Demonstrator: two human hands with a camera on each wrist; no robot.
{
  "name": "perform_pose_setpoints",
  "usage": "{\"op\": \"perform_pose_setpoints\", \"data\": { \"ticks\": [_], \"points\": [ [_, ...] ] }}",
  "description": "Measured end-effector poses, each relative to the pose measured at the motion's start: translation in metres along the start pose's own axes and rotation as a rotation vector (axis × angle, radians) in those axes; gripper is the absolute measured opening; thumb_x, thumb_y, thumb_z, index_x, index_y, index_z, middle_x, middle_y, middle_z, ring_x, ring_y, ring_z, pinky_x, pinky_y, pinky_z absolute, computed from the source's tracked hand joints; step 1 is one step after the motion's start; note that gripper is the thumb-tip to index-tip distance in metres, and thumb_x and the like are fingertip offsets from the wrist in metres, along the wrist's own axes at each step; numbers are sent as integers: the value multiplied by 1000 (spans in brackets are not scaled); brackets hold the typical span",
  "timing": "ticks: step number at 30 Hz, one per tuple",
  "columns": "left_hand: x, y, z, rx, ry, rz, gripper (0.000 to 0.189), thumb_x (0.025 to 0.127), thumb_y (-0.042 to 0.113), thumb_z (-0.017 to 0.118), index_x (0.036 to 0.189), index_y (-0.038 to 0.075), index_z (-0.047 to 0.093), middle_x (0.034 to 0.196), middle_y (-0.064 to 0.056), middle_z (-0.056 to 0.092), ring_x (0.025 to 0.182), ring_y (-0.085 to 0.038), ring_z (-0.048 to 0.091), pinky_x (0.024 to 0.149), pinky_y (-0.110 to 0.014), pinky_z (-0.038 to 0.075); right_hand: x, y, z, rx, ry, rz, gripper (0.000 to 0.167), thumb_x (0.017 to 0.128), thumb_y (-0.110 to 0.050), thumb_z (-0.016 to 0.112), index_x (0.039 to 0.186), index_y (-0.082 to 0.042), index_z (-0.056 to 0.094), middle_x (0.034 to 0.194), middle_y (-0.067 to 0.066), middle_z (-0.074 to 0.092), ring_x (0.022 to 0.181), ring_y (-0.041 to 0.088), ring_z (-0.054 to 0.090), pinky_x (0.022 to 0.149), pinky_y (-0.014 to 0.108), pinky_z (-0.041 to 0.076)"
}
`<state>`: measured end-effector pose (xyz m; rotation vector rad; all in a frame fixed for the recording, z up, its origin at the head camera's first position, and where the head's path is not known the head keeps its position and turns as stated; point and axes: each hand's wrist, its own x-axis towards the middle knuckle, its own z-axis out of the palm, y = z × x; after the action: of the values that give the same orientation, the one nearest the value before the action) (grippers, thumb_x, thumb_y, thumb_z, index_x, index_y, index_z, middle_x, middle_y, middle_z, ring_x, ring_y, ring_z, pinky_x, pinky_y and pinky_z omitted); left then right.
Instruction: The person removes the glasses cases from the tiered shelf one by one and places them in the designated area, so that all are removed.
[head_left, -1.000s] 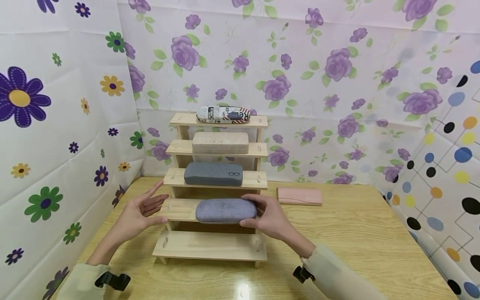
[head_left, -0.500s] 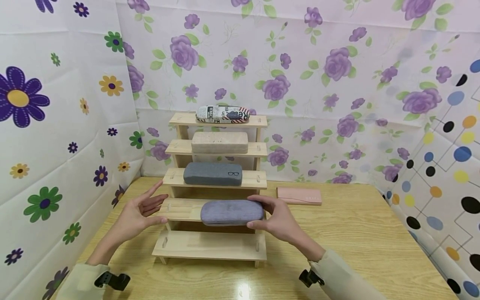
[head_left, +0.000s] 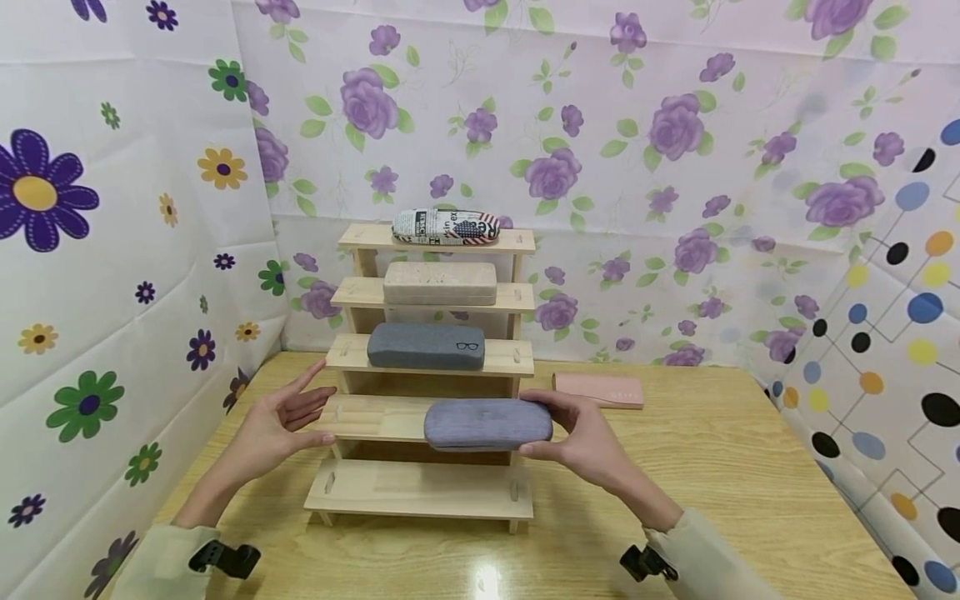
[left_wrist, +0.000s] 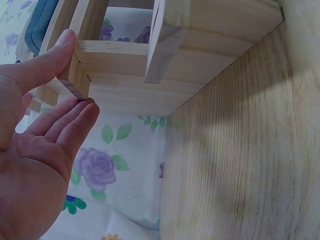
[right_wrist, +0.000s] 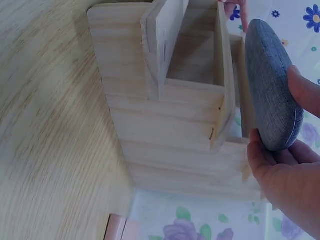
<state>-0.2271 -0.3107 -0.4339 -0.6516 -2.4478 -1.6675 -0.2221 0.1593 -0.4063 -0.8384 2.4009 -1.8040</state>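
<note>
My right hand (head_left: 588, 437) grips the right end of a rounded blue-grey fabric glasses case (head_left: 487, 423), thumb in front and fingers behind. In the right wrist view the glasses case (right_wrist: 270, 85) stands out from the tiered wooden rack (right_wrist: 155, 115), and part of it is covered by the thumb. In the head view it overlaps the right part of the fourth shelf down. My left hand (head_left: 281, 421) holds the left end of that shelf between thumb and fingers. The left wrist view shows the thumb and fingertips of the left hand (left_wrist: 47, 110) at the shelf's end.
Higher shelves bear a newsprint-pattern case (head_left: 446, 227), a beige case (head_left: 440, 284) and a dark grey-blue case (head_left: 426, 347) with a glasses mark. A pink flat case (head_left: 598, 390) lies on the wooden table (head_left: 675, 467), right of the rack. Patterned cloths stand behind and beside it.
My right hand has drawn the blue-grey glasses case to the right, away from the middle of its shelf. The left hand has stayed at the shelf's end.
</note>
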Motion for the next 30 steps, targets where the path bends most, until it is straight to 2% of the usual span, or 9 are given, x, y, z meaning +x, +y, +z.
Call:
{"op": "perform_pose_setpoints", "data": {
  "ticks": [4,8,16,20,24,30],
  "points": [
    [0,1,0,3,2,-5,106,83,-2,88,168,19,30,149,-32,52,136,-24,55,103,-26,53,-6,0,-8,0,17,6,66,82,-9,93,142,-7,66,141,14,64,136,31,57,113,35,50],
    [0,1,0,9,1,-4,106,83,-1,88,168,19,30,148,-32,53,136,-27,55,103,-26,53,-13,1,-17,0,27,17,67,81,-8,93,142,-7,65,144,18,62,137,32,56,112,29,49],
    [0,2,0,9,-2,14,106,83,-3,88,168,18,30,147,-33,53,135,-26,55,102,-27,54,-26,5,-38,0,37,10,67,82,-5,92,143,-6,64,144,14,62,136,33,56,110,25,51],
    [0,2,0,11,-1,14,105,83,-2,88,168,18,30,147,-33,53,135,-26,56,102,-26,54,-32,8,-48,-4,42,8,66,83,-4,90,144,-7,64,145,19,61,134,26,59,107,27,53],
    [0,3,0,13,-1,6,105,83,-2,88,168,18,30,148,-32,53,135,-25,56,102,-26,54,-38,10,-57,-15,51,21,66,84,-4,89,145,-6,63,145,20,60,132,16,60,104,24,54],
    [0,2,0,20,-4,10,105,84,-1,88,168,19,30,148,-32,53,136,-28,55,102,-27,54,-46,13,-70,-16,61,19,64,86,-2,88,145,-3,62,144,21,60,126,14,63,98,22,57]
  ]
}}
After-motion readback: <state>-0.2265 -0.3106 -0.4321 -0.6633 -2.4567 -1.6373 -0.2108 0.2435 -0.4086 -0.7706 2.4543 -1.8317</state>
